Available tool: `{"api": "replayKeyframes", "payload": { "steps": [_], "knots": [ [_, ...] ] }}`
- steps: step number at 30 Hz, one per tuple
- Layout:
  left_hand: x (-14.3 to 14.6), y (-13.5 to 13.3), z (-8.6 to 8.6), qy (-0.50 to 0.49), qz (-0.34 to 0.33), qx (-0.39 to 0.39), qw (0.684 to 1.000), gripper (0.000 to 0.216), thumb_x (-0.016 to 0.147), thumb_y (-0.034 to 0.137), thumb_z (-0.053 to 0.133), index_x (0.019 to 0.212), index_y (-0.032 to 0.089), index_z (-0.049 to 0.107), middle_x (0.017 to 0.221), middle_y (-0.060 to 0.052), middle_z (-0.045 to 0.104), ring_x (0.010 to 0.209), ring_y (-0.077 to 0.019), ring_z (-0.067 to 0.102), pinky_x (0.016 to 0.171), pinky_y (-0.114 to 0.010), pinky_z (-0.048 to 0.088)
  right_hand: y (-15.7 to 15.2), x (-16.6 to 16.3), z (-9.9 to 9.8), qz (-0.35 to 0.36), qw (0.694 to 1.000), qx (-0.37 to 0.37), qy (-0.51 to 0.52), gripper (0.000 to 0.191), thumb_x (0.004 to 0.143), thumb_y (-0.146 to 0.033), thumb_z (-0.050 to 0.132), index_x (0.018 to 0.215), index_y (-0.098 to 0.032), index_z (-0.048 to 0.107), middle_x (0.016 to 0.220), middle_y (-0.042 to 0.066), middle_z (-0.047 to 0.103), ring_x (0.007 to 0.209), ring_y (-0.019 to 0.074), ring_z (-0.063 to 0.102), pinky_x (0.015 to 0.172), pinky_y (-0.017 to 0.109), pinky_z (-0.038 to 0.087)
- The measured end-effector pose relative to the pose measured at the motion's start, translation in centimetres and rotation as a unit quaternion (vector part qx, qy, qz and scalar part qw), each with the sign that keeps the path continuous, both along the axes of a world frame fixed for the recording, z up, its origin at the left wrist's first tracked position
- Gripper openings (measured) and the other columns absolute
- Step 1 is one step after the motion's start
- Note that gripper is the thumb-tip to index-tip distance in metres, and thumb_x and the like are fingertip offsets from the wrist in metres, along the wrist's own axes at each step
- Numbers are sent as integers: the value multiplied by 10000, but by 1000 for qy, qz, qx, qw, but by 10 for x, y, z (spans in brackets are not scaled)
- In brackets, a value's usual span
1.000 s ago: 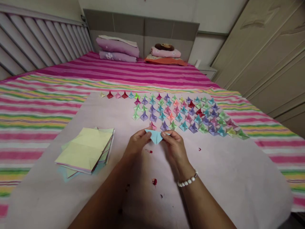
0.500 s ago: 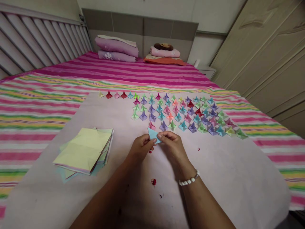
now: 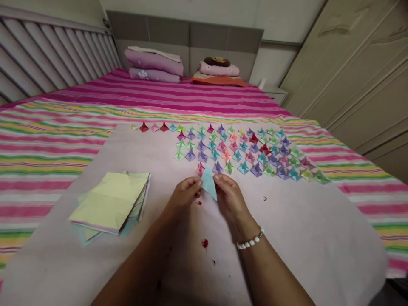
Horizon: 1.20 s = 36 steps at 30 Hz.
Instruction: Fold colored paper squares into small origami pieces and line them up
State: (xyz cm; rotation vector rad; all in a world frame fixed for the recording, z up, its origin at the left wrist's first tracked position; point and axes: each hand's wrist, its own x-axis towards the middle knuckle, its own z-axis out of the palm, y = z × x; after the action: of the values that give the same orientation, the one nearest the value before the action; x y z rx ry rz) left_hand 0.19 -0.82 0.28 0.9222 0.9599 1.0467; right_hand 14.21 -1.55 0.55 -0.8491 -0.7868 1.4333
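Note:
A light blue folded paper triangle (image 3: 209,183) is held up between my two hands, above the white sheet (image 3: 287,238). My left hand (image 3: 187,191) pinches its left edge between thumb and fingers. At its right edge, my right hand (image 3: 230,191) has thumb and fingertips closed on the paper; a white beaded bracelet (image 3: 250,243) is on that wrist. Just beyond the hands stand rows of small folded paper boats (image 3: 244,167) in many colours. A stack of square paper sheets (image 3: 110,202), pale yellow on top, lies to the left.
Small red scraps (image 3: 205,243) lie on the sheet near my forearms. A striped bedspread (image 3: 38,170) surrounds the sheet. Folded purple bedding (image 3: 156,63) and a pink pile (image 3: 219,69) sit by the headboard (image 3: 219,40). A white railing (image 3: 63,51) runs along the left.
The blue paper triangle has been turned so one point faces up and away and another down. My right hand has shifted from its face to its right edge.

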Motion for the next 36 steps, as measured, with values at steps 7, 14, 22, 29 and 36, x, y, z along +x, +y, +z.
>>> {"api": "replayKeyframes", "payload": {
  "steps": [7,14,22,29,36],
  "knots": [
    [1,1,0,-54,-35,-35,997,442,592,496,803,786,139,628,573,48,475,536,-68,408,524,-198,360,-1,1,0,20,1000,12,5,185,748,-361,740,674,-205,675,628,-29,597,625,126,491,635,257,376],
    [1,1,5,-50,-21,-35,998,420,590,477,802,744,146,595,597,46,481,545,-63,427,526,-190,360,-1,1,3,2,1000,2,-24,215,700,-386,746,645,-198,657,604,-26,582,585,125,467,590,259,369],
    [3,-1,3,93,26,46,994,374,687,488,700,842,150,652,624,13,546,588,-104,502,574,-223,425,-3,-1,8,-15,992,16,-124,221,608,-374,791,711,-212,681,538,-34,589,495,128,479,508,262,365],
    [9,-13,7,261,154,240,922,443,781,408,645,1139,151,600,997,-65,545,605,-80,508,578,-237,455,-6,-5,2,-100,965,84,-229,106,739,-317,685,752,-214,658,580,-40,536,511,114,416,503,259,326],
    [13,-17,0,309,136,279,899,370,831,242,549,1191,156,550,1091,-98,588,630,-99,537,596,-246,470,-12,-8,3,-142,890,207,-382,101,809,-189,591,751,-229,663,733,13,594,668,162,522,614,299,405]
  ]
}}
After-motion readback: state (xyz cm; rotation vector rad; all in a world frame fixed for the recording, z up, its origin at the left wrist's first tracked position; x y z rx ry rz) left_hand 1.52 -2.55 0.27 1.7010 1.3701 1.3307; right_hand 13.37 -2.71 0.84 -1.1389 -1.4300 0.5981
